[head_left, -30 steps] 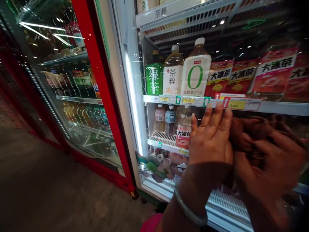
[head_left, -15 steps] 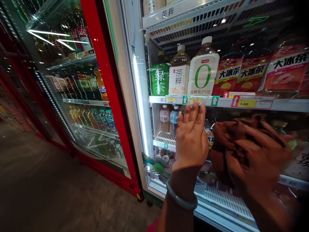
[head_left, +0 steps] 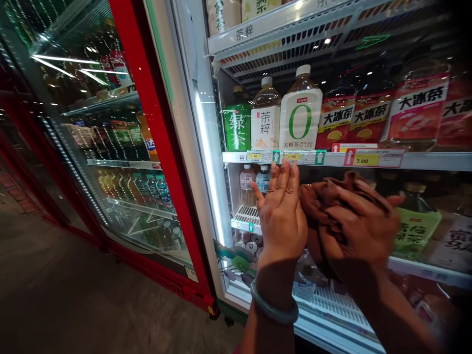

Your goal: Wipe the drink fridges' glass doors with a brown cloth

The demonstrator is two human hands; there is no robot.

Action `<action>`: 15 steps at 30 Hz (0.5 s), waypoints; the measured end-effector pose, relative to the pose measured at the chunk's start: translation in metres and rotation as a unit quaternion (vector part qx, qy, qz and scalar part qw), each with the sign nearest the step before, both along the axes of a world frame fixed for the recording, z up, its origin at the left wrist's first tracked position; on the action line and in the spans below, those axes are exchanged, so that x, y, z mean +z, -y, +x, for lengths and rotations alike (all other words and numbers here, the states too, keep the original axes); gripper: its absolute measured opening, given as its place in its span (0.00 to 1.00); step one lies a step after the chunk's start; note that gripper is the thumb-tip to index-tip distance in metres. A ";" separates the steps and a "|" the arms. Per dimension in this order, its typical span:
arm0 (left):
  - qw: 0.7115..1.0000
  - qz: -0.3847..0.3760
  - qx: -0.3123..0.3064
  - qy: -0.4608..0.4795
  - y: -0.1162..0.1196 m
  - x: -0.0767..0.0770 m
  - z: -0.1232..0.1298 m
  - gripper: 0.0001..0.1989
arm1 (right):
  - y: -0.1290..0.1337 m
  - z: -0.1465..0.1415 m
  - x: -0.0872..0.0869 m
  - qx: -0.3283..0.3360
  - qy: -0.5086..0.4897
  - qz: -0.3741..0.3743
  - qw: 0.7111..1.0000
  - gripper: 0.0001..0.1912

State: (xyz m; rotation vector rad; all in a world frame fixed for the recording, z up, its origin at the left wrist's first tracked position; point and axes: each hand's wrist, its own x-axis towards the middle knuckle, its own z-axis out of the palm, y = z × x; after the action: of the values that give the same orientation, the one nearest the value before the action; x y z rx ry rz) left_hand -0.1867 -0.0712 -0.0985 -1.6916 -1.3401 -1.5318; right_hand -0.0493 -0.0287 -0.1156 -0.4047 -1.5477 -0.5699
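Observation:
My left hand, with a grey-green bangle on its wrist, lies flat with fingers stretched up against the glass door, just below the price strip. To its right, my right hand is wrapped round a crumpled brown cloth, pressed near the glass. Behind the glass above my hands are a green tea bottle, a bottle with a white label, a large bottle marked 0 and red-labelled bottles.
A second fridge with a red frame and shelves of drinks stands at the left. Grey floor shows at the lower left. A lower shelf holds a green-labelled bottle at the right.
My right hand and the brown cloth have moved left, closer to my left hand, uncovering the green-labelled bottle. My left hand has shifted slightly left, its fingers still outstretched.

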 end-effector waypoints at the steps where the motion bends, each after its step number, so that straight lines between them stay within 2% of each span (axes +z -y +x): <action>1: 1.000 -0.004 0.003 -0.002 0.000 0.000 0.000 0.41 | -0.002 0.007 -0.002 -0.011 -0.005 -0.012 1.000 0.14; 4: 1.000 -0.008 0.003 -0.001 0.000 0.000 0.004 0.41 | -0.008 0.018 0.011 -0.047 -0.052 -0.039 0.997 0.13; 6: 1.000 -0.007 0.011 -0.001 -0.001 0.001 0.006 0.41 | -0.008 0.009 0.026 -0.049 -0.074 -0.027 0.996 0.15; 8: 1.000 -0.009 0.017 -0.003 0.000 0.002 0.007 0.42 | -0.004 -0.007 0.035 -0.027 -0.072 -0.015 0.997 0.16; 11: 1.000 -0.019 0.013 -0.007 0.003 0.003 0.003 0.45 | 0.003 -0.024 0.025 0.011 -0.051 -0.004 0.999 0.14; 13: 1.000 -0.027 0.009 -0.014 0.005 0.005 -0.001 0.44 | 0.002 -0.019 0.012 0.019 -0.025 -0.005 0.999 0.13; 15: 0.999 -0.028 0.010 -0.014 0.007 0.006 -0.003 0.40 | -0.004 -0.005 0.006 0.012 -0.003 -0.015 1.000 0.12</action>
State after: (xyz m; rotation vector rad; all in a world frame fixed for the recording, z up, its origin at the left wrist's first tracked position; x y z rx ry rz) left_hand -0.1900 -0.0783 -0.0924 -1.7217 -1.3926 -1.4685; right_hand -0.0538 -0.0245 -0.1098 -0.4102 -1.5553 -0.5263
